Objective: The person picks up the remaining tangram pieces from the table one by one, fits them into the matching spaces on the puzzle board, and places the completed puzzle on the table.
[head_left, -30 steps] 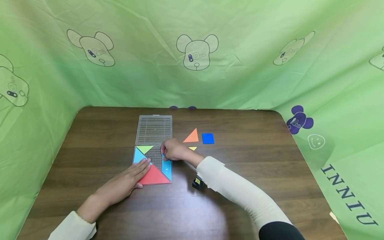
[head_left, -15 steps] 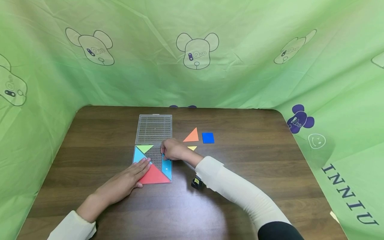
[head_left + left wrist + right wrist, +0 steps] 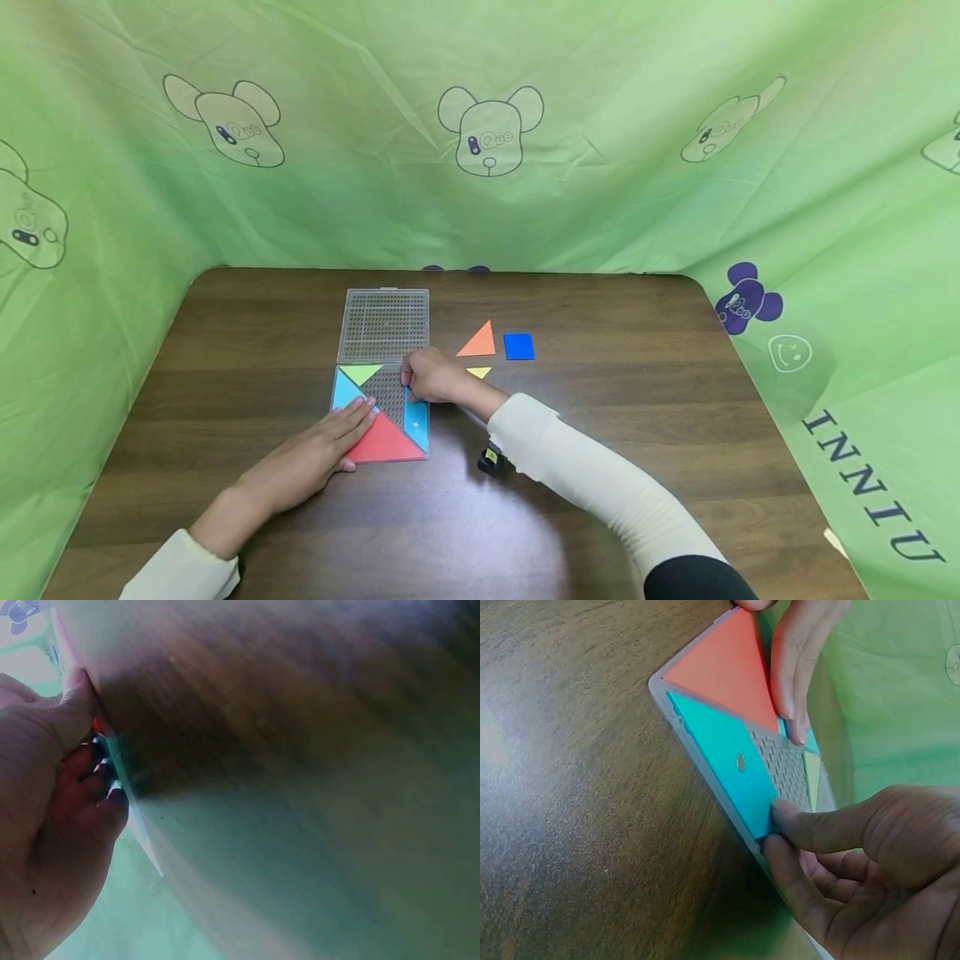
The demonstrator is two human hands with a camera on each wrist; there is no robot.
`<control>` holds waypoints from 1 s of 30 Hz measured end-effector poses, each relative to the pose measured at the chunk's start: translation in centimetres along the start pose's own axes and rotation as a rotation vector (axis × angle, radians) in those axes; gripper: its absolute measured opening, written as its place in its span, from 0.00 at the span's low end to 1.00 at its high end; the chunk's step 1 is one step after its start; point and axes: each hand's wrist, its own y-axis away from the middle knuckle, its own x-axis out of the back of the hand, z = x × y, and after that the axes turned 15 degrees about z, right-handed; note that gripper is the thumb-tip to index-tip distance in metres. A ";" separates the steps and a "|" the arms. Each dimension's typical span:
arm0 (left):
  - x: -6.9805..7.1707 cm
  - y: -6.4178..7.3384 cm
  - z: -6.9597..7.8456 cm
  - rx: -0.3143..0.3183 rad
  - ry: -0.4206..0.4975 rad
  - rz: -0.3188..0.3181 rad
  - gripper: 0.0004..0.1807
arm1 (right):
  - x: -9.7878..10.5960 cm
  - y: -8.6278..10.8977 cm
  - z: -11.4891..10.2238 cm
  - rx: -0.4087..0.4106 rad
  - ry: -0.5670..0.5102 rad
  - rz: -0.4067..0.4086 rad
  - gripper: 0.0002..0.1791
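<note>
A clear plastic case lies unfolded on the table, its gridded tray [image 3: 387,392] nearer me and its lid [image 3: 385,325] behind. In the tray are a red triangle [image 3: 388,443], a light-blue triangle [image 3: 346,390], a green triangle [image 3: 361,373] and a light-blue four-sided tangram piece [image 3: 724,754] with a small round spot. With fingers straight, my left hand [image 3: 311,450] rests on the red and light-blue triangles. My right hand [image 3: 437,375] pinches the end of the four-sided piece between thumb and index finger, at the tray's right side.
Right of the case lie an orange triangle [image 3: 479,341], a blue square [image 3: 519,347] and a yellow triangle [image 3: 480,372], partly behind my right wrist. A small black device [image 3: 491,459] is under the right sleeve. Green cloth [image 3: 592,208] surrounds the table [image 3: 622,358].
</note>
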 end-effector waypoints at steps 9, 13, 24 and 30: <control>0.0 -0.1 0.1 0.001 -0.007 0.010 0.35 | -0.1 0.1 0.3 -0.020 -0.037 0.001 0.13; 0.0 -0.1 0.1 0.043 -0.002 -0.043 0.36 | -0.2 0.3 0.3 -0.019 -0.034 0.005 0.15; -0.1 -0.2 0.1 0.088 0.007 -0.094 0.36 | -0.5 0.6 0.1 -0.004 -0.004 0.035 0.21; 0.0 -0.2 0.1 0.088 -0.002 -0.107 0.36 | -0.5 0.6 0.0 -0.008 0.003 0.033 0.21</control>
